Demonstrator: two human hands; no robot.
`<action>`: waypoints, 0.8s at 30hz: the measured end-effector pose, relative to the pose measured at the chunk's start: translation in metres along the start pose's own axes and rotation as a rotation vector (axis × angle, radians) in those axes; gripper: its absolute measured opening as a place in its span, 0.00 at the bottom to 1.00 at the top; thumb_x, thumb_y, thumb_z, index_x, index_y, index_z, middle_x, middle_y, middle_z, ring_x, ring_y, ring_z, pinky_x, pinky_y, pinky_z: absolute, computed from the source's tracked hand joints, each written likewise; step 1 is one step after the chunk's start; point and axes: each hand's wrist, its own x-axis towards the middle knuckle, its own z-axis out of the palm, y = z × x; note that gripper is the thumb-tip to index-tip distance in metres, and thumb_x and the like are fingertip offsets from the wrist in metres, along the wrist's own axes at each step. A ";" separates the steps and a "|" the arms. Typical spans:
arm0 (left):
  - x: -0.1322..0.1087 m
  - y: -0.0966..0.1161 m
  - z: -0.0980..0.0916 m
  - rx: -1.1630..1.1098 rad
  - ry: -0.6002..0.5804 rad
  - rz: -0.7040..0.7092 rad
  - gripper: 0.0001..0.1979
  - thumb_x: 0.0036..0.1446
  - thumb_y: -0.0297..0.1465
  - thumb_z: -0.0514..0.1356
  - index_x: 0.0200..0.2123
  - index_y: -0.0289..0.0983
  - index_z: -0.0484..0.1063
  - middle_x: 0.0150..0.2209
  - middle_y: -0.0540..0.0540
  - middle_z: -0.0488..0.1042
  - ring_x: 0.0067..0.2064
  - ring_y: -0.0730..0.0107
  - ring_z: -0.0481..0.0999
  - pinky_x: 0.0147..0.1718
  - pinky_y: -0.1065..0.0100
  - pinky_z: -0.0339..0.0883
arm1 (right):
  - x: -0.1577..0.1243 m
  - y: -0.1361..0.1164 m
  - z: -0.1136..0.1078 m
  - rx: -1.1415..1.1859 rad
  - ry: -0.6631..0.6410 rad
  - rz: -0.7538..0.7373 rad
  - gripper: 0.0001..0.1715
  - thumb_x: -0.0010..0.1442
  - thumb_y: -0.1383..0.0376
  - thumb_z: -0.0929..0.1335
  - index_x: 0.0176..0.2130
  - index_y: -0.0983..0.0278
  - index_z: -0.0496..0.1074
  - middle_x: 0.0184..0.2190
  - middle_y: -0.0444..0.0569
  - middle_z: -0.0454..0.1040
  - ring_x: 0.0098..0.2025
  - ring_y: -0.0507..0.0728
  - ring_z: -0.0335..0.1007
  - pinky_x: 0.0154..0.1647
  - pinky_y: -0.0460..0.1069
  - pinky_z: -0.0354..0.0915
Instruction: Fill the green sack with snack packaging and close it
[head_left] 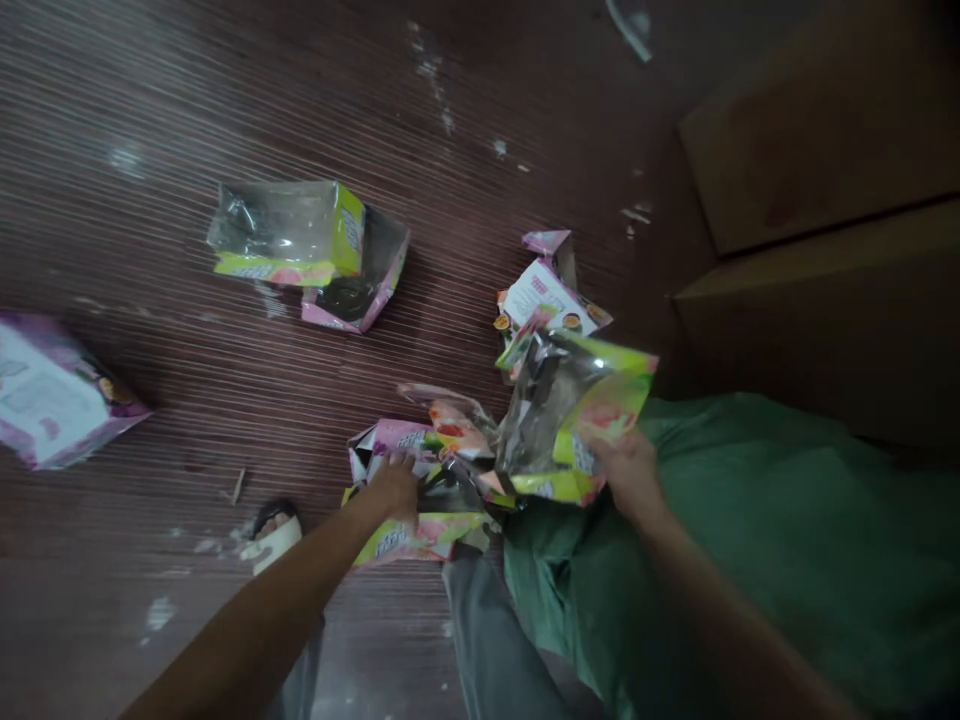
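In the head view my right hand (628, 472) grips a yellow-green packaging box (600, 400) with clear plastic sides, tilted above the floor. Below and left of it, my left hand (396, 487) is closed on the crumpled packaging boxes near my feet. Around its fingers are a purple packaging box (401, 432) and a yellow-green one with pink print (416, 537). Exactly which edge the left fingers hold is partly hidden. A torn plastic-and-card piece (457, 428) lies between the two hands.
A large green sack (735, 520) lies at the right, below brown cardboard boxes (825, 130). More packaging boxes rest on the dark striped floor (285, 120): a stacked pair (349, 225), a white-panelled one (544, 298) and a purple-white one (52, 390). White scraps are scattered about.
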 end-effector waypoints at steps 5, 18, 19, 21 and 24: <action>-0.033 -0.024 -0.019 -0.156 -0.077 0.014 0.45 0.21 0.38 0.74 0.50 0.32 0.73 0.56 0.28 0.68 0.61 0.38 0.63 0.59 0.47 0.54 | -0.055 0.043 -0.008 0.094 -0.150 0.242 0.25 0.37 0.53 0.73 0.35 0.64 0.73 0.34 0.52 0.79 0.35 0.61 0.75 0.36 0.53 0.71; -0.078 0.006 -0.053 -0.695 0.164 0.218 0.24 0.51 0.51 0.54 0.21 0.34 0.69 0.17 0.54 0.56 0.22 0.77 0.54 0.22 0.73 0.49 | -0.166 0.019 -0.006 0.143 -0.438 0.419 0.17 0.40 0.52 0.71 0.28 0.61 0.71 0.21 0.45 0.73 0.21 0.57 0.69 0.19 0.48 0.64; -0.080 0.001 -0.049 -0.684 0.197 0.207 0.24 0.52 0.50 0.54 0.20 0.35 0.68 0.17 0.54 0.56 0.22 0.77 0.53 0.22 0.73 0.49 | -0.165 0.020 -0.010 0.120 -0.435 0.427 0.17 0.41 0.52 0.71 0.28 0.61 0.71 0.18 0.44 0.72 0.19 0.56 0.66 0.17 0.48 0.61; -0.086 -0.009 -0.043 -0.716 0.295 0.183 0.24 0.52 0.50 0.54 0.18 0.35 0.66 0.18 0.54 0.56 0.23 0.77 0.55 0.22 0.74 0.50 | -0.161 0.020 -0.011 0.125 -0.418 0.428 0.18 0.44 0.51 0.70 0.30 0.61 0.71 0.20 0.45 0.73 0.19 0.56 0.67 0.17 0.48 0.62; -0.093 -0.023 -0.031 -0.845 0.424 0.111 0.23 0.52 0.49 0.55 0.21 0.34 0.70 0.20 0.52 0.63 0.26 0.75 0.61 0.25 0.74 0.56 | -0.158 0.019 -0.003 0.160 -0.404 0.389 0.20 0.44 0.51 0.70 0.33 0.63 0.72 0.29 0.50 0.78 0.28 0.59 0.73 0.27 0.50 0.69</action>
